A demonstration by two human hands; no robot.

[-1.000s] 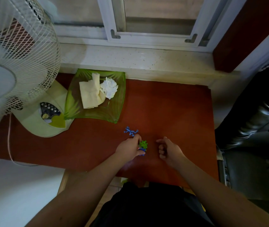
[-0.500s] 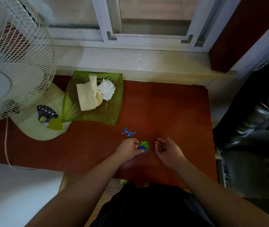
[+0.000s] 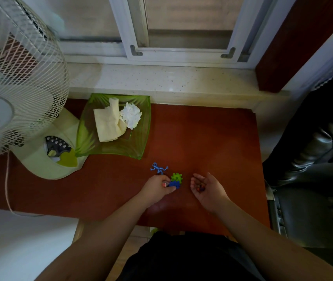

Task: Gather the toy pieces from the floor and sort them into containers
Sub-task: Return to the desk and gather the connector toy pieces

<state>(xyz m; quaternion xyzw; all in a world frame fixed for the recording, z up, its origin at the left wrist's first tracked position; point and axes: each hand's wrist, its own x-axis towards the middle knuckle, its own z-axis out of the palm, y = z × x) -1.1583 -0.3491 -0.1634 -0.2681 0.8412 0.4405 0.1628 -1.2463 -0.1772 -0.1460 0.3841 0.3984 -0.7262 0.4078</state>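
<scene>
Right hand now turned palm-up — grip wide, left hand pinching blue piece.

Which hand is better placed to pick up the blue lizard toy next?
Left. The left hand lies just below the blue lizard toy; the right hand is farther away, palm up, cupping small pieces.

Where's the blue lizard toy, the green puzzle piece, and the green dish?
blue lizard toy (image 3: pixel 158 168), head view, on its body.
green puzzle piece (image 3: pixel 176 177), head view, on its middle.
green dish (image 3: pixel 144 126), head view, on its bare right rim.
</scene>
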